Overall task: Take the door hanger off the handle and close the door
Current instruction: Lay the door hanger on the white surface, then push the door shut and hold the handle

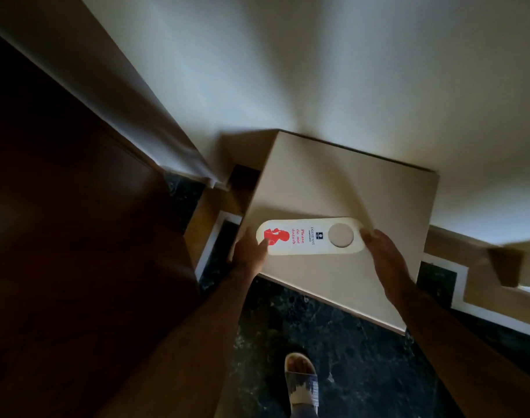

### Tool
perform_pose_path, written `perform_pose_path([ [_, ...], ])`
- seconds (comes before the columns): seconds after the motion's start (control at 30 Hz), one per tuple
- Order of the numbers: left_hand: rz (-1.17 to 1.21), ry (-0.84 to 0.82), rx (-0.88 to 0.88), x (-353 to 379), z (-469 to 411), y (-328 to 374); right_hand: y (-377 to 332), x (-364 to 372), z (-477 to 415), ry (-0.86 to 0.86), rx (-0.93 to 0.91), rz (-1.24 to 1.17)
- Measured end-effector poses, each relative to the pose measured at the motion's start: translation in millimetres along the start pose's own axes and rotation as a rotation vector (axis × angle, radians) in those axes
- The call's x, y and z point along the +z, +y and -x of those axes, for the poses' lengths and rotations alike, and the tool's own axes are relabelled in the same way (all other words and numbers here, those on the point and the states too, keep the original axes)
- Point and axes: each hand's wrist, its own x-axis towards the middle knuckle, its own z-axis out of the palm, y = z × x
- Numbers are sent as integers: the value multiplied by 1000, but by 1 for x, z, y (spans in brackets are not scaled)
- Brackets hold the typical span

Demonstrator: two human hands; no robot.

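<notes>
A white door hanger [310, 236] with red "Please do not disturb" lettering and a round hole lies flat across a beige tabletop [333, 182]. My left hand [251, 248] touches its left end with the fingertips on the red figure. My right hand [384, 254] holds the right end, next to the hole. The dark brown door [70, 221] fills the left side of the view. Its handle is out of view.
A white wall [318, 61] rises behind the small table. A pale door frame [143, 116] runs diagonally beside the door. The floor [348, 357] is dark marble with a white and tan border, and my slippered foot [301, 384] stands on it.
</notes>
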Motion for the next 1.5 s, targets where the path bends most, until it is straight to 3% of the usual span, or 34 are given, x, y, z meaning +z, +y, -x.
perform_pose_path([
  [0.13,-147,47,129,-46,14,20,-49,-4,10,81,-155,312],
  [0.27,-290,273,340,-122,43,60,-151,-26,35,163,-588,803],
  [0.4,-396,516,488,-210,105,115,-280,-60,99,328,-894,954],
  [0.5,-426,620,550,-262,140,151,-352,-82,138,354,-1009,1059],
  [0.83,-391,1052,748,-478,334,269,-585,-199,348,733,-1416,1061],
  [1.1,-369,1400,856,-593,486,316,-687,-260,498,971,-1618,913],
  [1.3,-397,1499,853,-622,545,315,-703,-262,551,984,-1703,856],
  [1.5,-579,1580,768,-639,596,289,-704,-229,570,796,-1842,748],
])
